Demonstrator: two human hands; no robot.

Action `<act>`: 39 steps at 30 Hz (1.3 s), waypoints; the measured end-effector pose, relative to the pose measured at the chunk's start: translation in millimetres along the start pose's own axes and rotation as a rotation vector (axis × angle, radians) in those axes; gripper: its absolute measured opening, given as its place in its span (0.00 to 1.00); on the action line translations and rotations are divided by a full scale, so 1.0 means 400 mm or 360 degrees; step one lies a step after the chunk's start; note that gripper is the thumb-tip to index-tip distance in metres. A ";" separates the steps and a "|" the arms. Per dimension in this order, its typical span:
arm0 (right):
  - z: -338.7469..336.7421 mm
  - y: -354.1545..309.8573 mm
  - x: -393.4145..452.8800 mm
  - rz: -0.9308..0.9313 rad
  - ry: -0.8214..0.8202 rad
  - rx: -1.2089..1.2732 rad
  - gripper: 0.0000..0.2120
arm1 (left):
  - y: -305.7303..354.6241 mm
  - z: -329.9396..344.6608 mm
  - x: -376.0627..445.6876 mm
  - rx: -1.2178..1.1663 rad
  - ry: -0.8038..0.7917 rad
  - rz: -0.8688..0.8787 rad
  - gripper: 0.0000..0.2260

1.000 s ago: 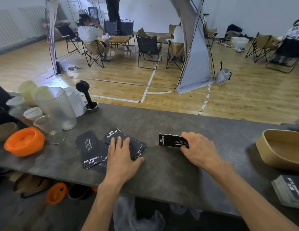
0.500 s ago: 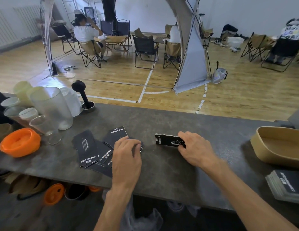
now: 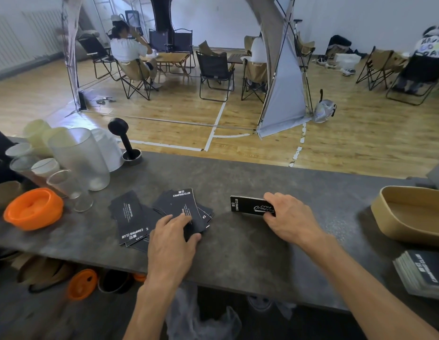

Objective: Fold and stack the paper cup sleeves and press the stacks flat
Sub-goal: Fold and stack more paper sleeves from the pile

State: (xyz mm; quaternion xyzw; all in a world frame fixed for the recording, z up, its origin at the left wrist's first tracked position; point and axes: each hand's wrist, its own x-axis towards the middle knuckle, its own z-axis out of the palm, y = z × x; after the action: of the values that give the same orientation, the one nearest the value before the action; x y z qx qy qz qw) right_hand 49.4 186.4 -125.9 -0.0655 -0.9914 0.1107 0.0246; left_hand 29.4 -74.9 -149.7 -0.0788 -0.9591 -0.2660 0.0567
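Currently two bare hands are seen over a dark grey surface [image 3: 238,261]. The left hand [image 3: 173,241] is laid palm-down with fingers curled on a loose fan of black sleeves [image 3: 162,217]; its fingertips are pressed on the top sleeve, nothing is lifted. The sleeves in the fan are overlapped, so an exact count cannot be given; at least five edges are made out, white "CAMPING CLUB" print on them. The right hand [image 3: 290,219] is closed over the right end of one folded black stack [image 3: 249,205], thumb on the near edge, fingers on the far edge; the stack is kept flat on the surface, well apart from the fan. How many sleeves are in it cannot be told.

A third pile, a neat stack of sleeves [image 3: 424,273], is placed at the right edge, just in front of one tan tray [image 3: 409,214].

On the left, one orange lid [image 3: 33,208] is set near a cluster of clear and frosted cups [image 3: 78,158]; about seven cups are counted, some partly hidden. One black tamper [image 3: 126,141] is stood upright behind them. A second orange lid [image 3: 81,283] is seen on the shelf below the surface.
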 end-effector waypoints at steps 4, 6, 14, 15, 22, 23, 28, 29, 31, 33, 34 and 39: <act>-0.001 0.001 0.000 0.0010 -0.0007 0.0006 0.04 | 0.012 -0.017 -0.006 -0.0035 0.0068 0.0024 0.11; -0.003 0.001 0.001 0.0013 -0.0013 0.0007 0.04 | 0.017 -0.021 -0.009 -0.0145 0.0241 0.0078 0.08; -0.006 0.002 0.007 0.0014 -0.0025 0.0015 0.03 | 0.049 -0.054 -0.008 -0.0473 0.0732 0.0273 0.08; -0.006 0.002 0.007 0.0013 -0.0029 0.0016 0.03 | 0.051 -0.051 -0.009 -0.0499 0.0719 0.0276 0.08; -0.008 0.003 0.009 0.0022 -0.0049 0.0031 0.04 | 0.063 -0.036 -0.005 -0.0954 0.0520 0.0096 0.09; -0.009 0.003 0.009 0.0019 -0.0050 0.0032 0.04 | 0.064 -0.038 -0.002 -0.0987 0.0548 0.0058 0.08; -0.012 0.001 0.011 0.0027 -0.0054 0.0039 0.02 | 0.073 -0.059 0.014 -0.0779 0.0826 0.0210 0.13; -0.012 0.001 0.012 0.0031 -0.0055 0.0040 0.02 | 0.083 -0.061 0.014 -0.0729 0.0833 0.0250 0.15; -0.013 0.002 0.015 0.0039 -0.0063 0.0040 0.03 | 0.111 -0.048 0.008 -0.0686 0.0787 0.0304 0.21; -0.014 0.002 0.016 0.0040 -0.0068 0.0039 0.04 | 0.142 -0.018 -0.001 -0.0719 0.0731 0.0312 0.22; -0.015 0.002 0.017 0.0040 -0.0068 0.0037 0.04 | 0.155 0.002 -0.005 -0.0742 0.0704 0.0313 0.21; -0.014 0.001 0.015 0.0055 -0.0082 0.0039 0.04 | 0.196 0.084 -0.028 -0.0851 0.0450 0.0330 0.15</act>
State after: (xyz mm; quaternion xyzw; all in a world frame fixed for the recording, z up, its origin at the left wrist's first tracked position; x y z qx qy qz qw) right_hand 43.8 188.7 -120.2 -0.0793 -0.9890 0.1250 -0.0021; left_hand 52.2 7.5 -140.8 -0.1506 -0.8246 -0.5097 0.1936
